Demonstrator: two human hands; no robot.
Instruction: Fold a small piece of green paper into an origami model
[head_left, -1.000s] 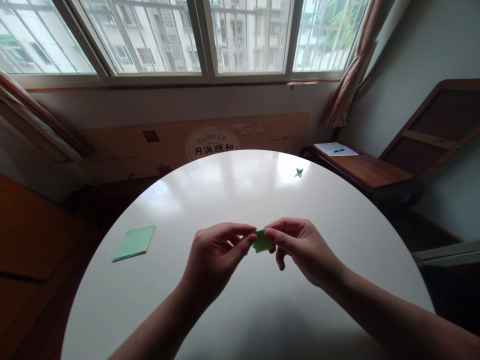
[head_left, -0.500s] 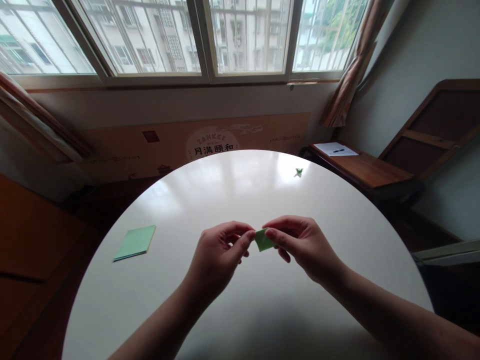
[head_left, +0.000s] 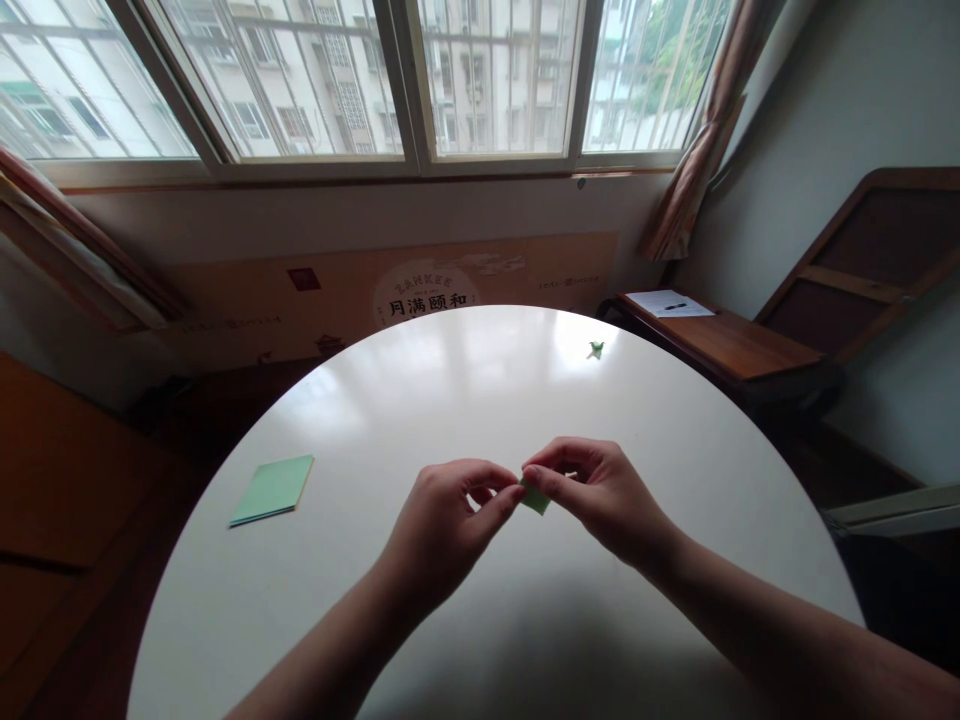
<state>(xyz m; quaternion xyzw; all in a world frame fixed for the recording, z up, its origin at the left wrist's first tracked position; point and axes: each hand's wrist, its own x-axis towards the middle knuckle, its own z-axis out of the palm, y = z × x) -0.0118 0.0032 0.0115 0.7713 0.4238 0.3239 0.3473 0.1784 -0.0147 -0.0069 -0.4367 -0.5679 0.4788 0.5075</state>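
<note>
Small green folded paper [head_left: 535, 499], less showing than before; left hand [head_left: 459, 512] and right hand [head_left: 604, 492] pinch it, grips narrow.

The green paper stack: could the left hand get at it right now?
Probably yes: nothing stands between the left hand and the green paper stack. Its fingertips are at the small green paper, though, so it would likely have to let go first.

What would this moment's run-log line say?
left hand: pinching paper | right hand: pinching paper | pad: on table, left
</note>
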